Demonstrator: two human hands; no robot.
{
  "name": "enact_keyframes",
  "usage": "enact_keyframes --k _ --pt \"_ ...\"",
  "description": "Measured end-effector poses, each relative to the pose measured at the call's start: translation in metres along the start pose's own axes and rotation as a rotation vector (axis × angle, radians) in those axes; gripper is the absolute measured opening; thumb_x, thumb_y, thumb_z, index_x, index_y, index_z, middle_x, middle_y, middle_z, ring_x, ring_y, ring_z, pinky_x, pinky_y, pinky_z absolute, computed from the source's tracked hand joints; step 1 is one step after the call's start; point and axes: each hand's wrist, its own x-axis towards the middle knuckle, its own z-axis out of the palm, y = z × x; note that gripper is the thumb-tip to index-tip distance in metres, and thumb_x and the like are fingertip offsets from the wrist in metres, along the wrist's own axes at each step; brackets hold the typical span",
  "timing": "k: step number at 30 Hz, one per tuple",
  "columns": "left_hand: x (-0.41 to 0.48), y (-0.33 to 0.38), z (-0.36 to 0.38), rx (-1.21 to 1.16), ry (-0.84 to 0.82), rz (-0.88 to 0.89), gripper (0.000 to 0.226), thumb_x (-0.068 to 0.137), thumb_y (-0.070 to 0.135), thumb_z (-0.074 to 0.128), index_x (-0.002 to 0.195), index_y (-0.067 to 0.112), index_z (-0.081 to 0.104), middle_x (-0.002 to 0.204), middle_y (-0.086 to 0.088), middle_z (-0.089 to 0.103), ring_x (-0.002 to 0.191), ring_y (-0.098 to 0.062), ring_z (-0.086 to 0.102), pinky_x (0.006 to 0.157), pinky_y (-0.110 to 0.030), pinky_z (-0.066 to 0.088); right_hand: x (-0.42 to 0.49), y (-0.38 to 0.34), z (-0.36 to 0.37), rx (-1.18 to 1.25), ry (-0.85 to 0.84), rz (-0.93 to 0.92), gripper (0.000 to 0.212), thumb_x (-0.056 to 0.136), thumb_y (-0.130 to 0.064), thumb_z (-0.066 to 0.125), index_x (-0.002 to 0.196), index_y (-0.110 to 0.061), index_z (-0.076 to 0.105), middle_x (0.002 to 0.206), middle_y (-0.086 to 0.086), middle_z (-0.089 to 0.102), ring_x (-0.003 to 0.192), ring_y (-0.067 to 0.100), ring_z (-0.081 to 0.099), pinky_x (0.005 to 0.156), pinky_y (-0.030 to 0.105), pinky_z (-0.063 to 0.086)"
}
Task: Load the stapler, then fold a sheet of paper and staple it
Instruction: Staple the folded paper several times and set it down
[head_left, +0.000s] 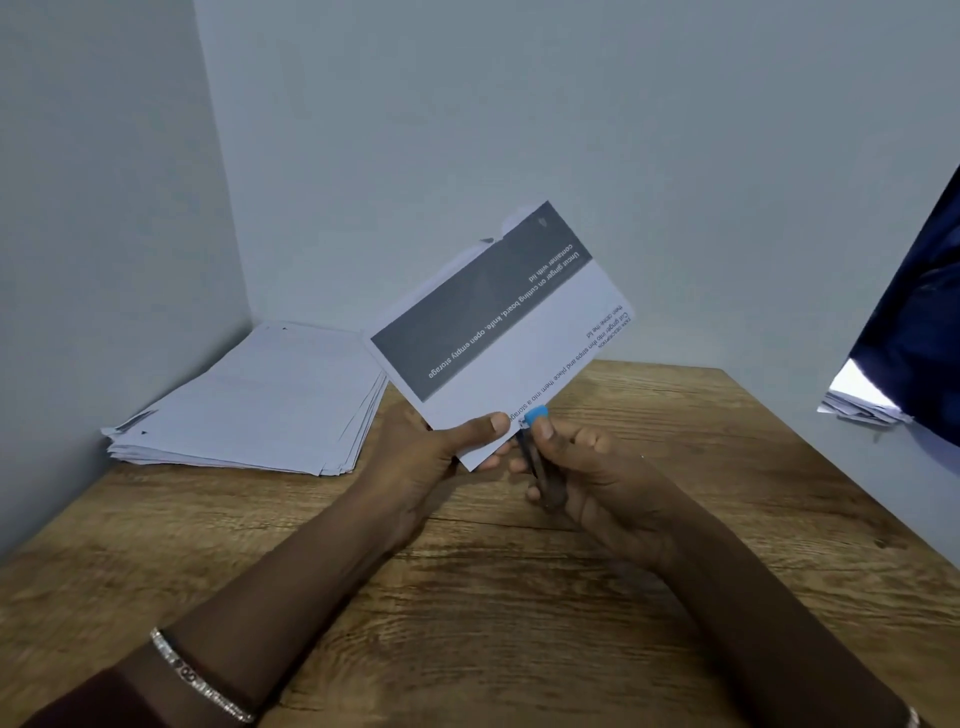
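Note:
A folded sheet of paper (498, 332) with a dark grey printed band and upside-down text stands tilted above the wooden table (467, 597). My left hand (441, 457) pinches its lower corner, thumb on the front face. My right hand (587, 478) grips a small dark stapler (540, 467) with a blue tip, and the stapler's jaw sits over the paper's lower edge right beside my left thumb. Most of the stapler's body is hidden inside my right palm.
A thick stack of white sheets (260, 405) lies at the table's back left, against the wall corner. More papers (862, 402) lie at the right under a dark blue cloth (919, 322). Grey walls close off the left and the back.

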Motion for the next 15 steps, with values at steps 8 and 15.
enact_keyframes --k 8,15 --pt "-0.006 0.010 0.004 0.334 0.027 0.201 0.029 0.074 0.020 0.090 0.100 0.016 0.077 0.091 -0.003 0.082 0.079 -0.020 0.079 0.067 -0.033 0.063 0.001 0.001 0.001 -0.116 0.036 -0.099 0.034 0.090 -0.029 0.063 0.111 -0.004 0.073 0.089 0.006 0.076 0.076 0.016 0.052 0.069 0.023 0.047" --pt "-0.006 0.016 0.003 0.413 -0.018 0.246 0.022 0.076 0.014 0.088 0.095 0.010 0.077 0.078 0.000 0.081 0.066 -0.015 0.077 0.058 -0.018 0.056 -0.001 0.001 0.004 -0.177 0.095 -0.164 0.026 0.084 -0.024 0.067 0.094 -0.001 0.073 0.074 0.004 0.069 0.057 0.008 0.053 0.054 0.014 0.044"
